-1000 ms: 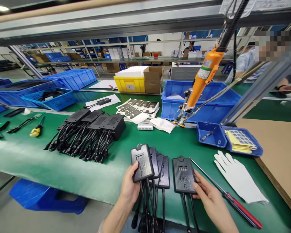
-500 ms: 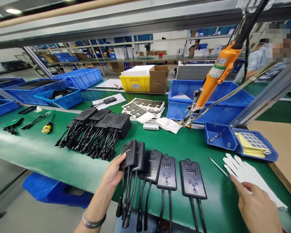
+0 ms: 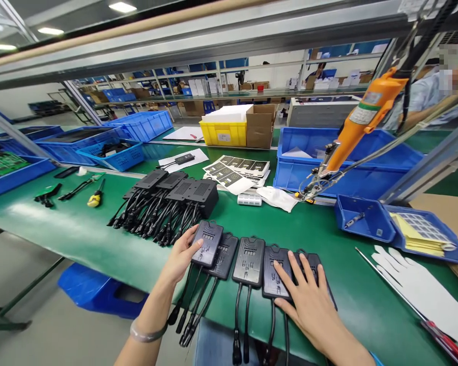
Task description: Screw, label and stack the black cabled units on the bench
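In a row near the table's front edge lie several black controller boxes with digit displays and two cables each. My left hand point(image 3: 183, 253) grips the leftmost controller box point(image 3: 209, 243), which overlaps a second controller box point(image 3: 226, 256). A third controller box point(image 3: 249, 260) lies flat between my hands. With fingers spread, my right hand point(image 3: 309, 290) rests over the two controller boxes at the right end, covering much of the last one. To its right, a long metal rod tool with a red handle point(image 3: 438, 333) lies beside a white glove point(image 3: 420, 290).
More black boxes point(image 3: 183, 189) are stacked with bundled cables behind my left hand. An orange electric screwdriver point(image 3: 362, 119) hangs at the right. Blue bins point(image 3: 362, 216) and printed label sheets point(image 3: 229, 175) line the back. A yellow-handled screwdriver point(image 3: 95, 197) lies at the left.
My right hand has let go of the rod tool and moved left onto the right-end boxes, which now sit closer together. My left hand's box has turned more face-up. The view has shifted.
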Demonstrator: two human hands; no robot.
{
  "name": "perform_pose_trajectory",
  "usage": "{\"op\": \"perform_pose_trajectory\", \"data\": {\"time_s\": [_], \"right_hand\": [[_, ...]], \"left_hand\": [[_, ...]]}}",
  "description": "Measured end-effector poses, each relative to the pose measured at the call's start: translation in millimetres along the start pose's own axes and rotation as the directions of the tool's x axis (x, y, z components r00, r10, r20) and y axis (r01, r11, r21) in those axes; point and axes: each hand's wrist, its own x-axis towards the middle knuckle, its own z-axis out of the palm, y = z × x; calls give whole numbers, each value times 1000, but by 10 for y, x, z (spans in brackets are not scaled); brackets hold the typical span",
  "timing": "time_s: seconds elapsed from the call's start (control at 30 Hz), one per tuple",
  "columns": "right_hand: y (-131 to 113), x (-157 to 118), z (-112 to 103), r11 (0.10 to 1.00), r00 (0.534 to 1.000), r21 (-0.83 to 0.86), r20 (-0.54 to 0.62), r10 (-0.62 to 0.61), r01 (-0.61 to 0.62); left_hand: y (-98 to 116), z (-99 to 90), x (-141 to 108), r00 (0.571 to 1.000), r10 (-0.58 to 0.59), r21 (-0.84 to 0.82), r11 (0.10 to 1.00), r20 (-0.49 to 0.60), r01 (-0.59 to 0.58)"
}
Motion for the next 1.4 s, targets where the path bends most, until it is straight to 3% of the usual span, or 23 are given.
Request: {"op": "perform_pose_trajectory", "data": {"time_s": [0.17, 0.4, 0.53, 0.6, 0.67, 0.73, 0.8, 0.93, 1.0, 1.1, 1.2, 1.27, 1.33, 1.4], "right_hand": [[94, -105, -27, 999, 996, -33, -94, 0, -3], [261, -259, -47, 996, 993, -85, -116, -32, 23], [475, -373, -121, 990, 994, -128, -89, -71, 59], [574, -431, -165, 987, 993, -139, -78, -87, 76], [651, -486, -200, 988, 995, -136, -58, -86, 78], [705, -538, -221, 991, 996, -122, -49, -69, 62], [737, -581, -223, 993, 997, -115, -70, -37, 29], [763, -614, -195, 992, 992, -119, -122, 22, -37], [779, -608, -183, 994, 993, -107, -120, 22, -35], [829, -602, -187, 996, 995, -84, -100, 29, -37], [880, -623, -208, 996, 997, -85, -75, 35, -42], [882, -641, -220, 996, 997, -84, -67, 31, -37], [860, -653, -226, 996, 997, -74, -68, 35, -40], [849, -657, -238, 997, 997, -46, -54, 58, -60]], "left_hand": [[71, -114, -23, 997, -58, 57, 997, 42, 55], [-145, 146, -326, 981, -113, -33, 992, 157, 120], [-245, 157, -384, 955, -190, -86, 973, 229, 214], [-266, 98, -330, 969, -136, -32, 989, 206, 146], [-269, 15, -252, 985, 12, 161, 986, 174, -41], [-263, -74, -188, 972, 152, 381, 900, 180, -211], [-259, -144, -163, 932, 220, 559, 752, 287, -349], [-331, -147, -224, 758, 107, 659, 426, 643, -620], [-419, -75, -283, 738, 77, 664, 382, 671, -643], [-567, 58, -367, 776, 96, 698, 380, 623, -607], [-638, 154, -395, 781, 127, 723, 312, 611, -617], [-619, 197, -364, 753, 152, 726, 199, 641, -658], [-571, 231, -306, 693, 156, 689, 88, 704, -720], [-531, 256, -244, 622, 145, 624, 37, 769, -780]]}}
